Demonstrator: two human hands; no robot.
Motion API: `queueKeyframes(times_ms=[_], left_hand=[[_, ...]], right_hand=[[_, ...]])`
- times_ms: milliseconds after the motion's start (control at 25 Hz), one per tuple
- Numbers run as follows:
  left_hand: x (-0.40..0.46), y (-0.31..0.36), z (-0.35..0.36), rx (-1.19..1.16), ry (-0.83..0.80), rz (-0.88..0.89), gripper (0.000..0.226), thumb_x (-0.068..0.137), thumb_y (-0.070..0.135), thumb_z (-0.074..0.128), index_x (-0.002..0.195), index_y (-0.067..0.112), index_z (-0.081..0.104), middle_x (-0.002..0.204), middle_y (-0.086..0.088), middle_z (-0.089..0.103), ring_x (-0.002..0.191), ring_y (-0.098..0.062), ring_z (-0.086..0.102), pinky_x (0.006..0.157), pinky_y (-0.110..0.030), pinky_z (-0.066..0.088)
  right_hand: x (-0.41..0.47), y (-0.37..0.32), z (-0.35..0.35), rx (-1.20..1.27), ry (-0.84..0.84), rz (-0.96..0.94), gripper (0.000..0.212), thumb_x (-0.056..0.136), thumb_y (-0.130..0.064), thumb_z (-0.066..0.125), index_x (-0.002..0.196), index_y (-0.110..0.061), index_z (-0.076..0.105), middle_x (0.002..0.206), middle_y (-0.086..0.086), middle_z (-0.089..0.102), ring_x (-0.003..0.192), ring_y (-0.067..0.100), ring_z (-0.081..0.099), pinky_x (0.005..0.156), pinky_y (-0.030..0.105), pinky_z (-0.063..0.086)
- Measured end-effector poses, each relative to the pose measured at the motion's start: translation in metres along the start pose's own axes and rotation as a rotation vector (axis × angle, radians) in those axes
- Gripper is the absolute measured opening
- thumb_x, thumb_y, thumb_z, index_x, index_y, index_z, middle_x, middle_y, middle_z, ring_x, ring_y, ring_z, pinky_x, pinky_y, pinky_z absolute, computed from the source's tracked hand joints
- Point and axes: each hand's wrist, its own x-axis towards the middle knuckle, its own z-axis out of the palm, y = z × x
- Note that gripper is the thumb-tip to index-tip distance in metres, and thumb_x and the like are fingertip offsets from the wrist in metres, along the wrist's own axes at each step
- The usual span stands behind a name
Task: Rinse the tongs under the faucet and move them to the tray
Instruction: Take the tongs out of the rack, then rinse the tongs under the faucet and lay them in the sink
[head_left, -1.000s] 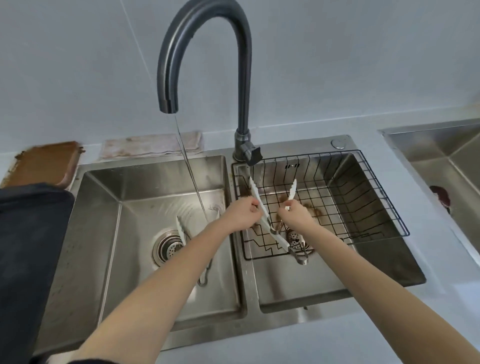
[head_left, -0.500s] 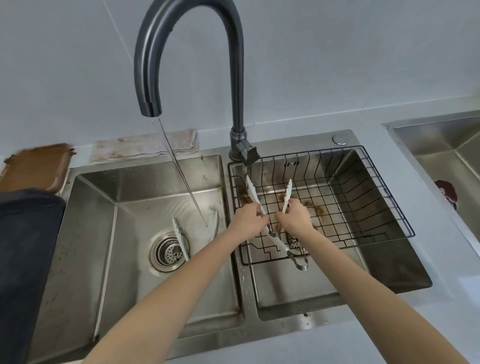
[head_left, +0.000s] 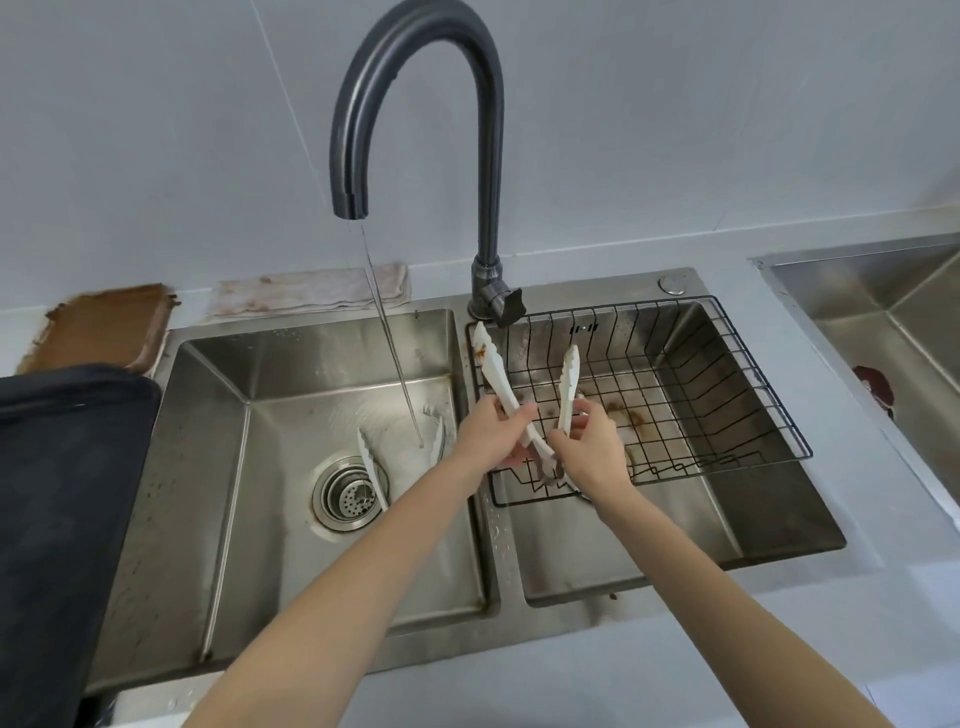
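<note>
White tongs (head_left: 494, 375) with brown stains at one tip are held above the black wire basket (head_left: 727, 395) in the right basin, tips pointing away from me. My left hand (head_left: 491, 434) grips the left arm of the tongs. My right hand (head_left: 589, 447) pinches the right arm. The dark curved faucet (head_left: 483, 156) runs a thin stream into the left basin (head_left: 291, 395), to the left of the tongs. A second pair of white tongs (head_left: 371, 470) lies in the left basin by the drain. The dark tray (head_left: 57, 499) sits at the left edge.
A stained cloth (head_left: 311, 288) lies behind the left basin, and a brown board (head_left: 104, 325) lies behind the tray. Another steel sink (head_left: 893, 332) is at the far right, with a dark red object (head_left: 875, 392) at its rim. The faucet handle (head_left: 501, 304) stands between the basins.
Both hands have lifted the tongs slightly and kept them over the basket. The camera view shifted, so the faucet sits more central now.
</note>
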Motion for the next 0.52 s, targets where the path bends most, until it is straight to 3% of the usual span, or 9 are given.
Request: queueKeyframes(times_ms=[80,200,360,440,520], left_hand=[[-0.005,-0.005,-0.007,-0.005,0.052,0.009,0.038,0.091,0.035,0.051,0.116,0.007,0.050,0.084,0.000,0.059,0.072,-0.014,0.062,0.058,-0.022,0.054],[-0.014,-0.013,-0.022,-0.114,0.120,0.010,0.030,0.092,0.031,0.050,0.104,0.004,0.054,0.088,-0.006,0.060,0.077,-0.018,0.061,0.062,-0.025,0.053],[-0.027,-0.022,-0.048,-0.244,0.179,0.045,0.020,0.093,0.023,0.048,0.081,0.009,0.056,0.066,0.000,0.056,0.054,-0.008,0.055,0.050,-0.017,0.048],[-0.032,-0.025,-0.059,-0.294,0.192,0.048,0.021,0.094,0.020,0.046,0.080,0.008,0.055,0.064,0.000,0.056,0.040,-0.003,0.052,0.047,-0.017,0.043],[-0.035,-0.026,-0.069,-0.291,0.194,0.060,0.026,0.094,0.023,0.047,0.074,0.009,0.056,0.061,0.000,0.056,0.035,-0.001,0.050,0.043,-0.015,0.043]], right_hand=[[-0.014,-0.004,0.006,0.032,-0.017,-0.042,0.051,0.081,-0.012,0.063,0.128,-0.004,0.044,0.085,-0.006,0.056,0.073,0.011,0.060,0.056,0.015,0.049],[-0.029,-0.008,0.020,0.046,-0.060,-0.032,0.060,0.081,-0.012,0.063,0.135,-0.008,0.038,0.108,0.004,0.060,0.089,0.017,0.062,0.076,0.032,0.056],[-0.040,-0.020,0.038,0.277,-0.174,0.100,0.039,0.090,-0.014,0.049,0.126,-0.023,0.037,0.081,-0.004,0.057,0.062,0.008,0.055,0.054,0.017,0.048],[-0.041,-0.028,0.048,0.417,-0.215,0.187,0.012,0.095,-0.017,0.040,0.104,-0.014,0.047,0.074,0.001,0.056,0.058,0.011,0.052,0.053,0.018,0.045],[-0.041,-0.034,0.058,0.461,-0.232,0.223,0.018,0.097,-0.019,0.034,0.092,-0.009,0.049,0.070,0.002,0.055,0.055,0.012,0.049,0.046,0.018,0.042]])
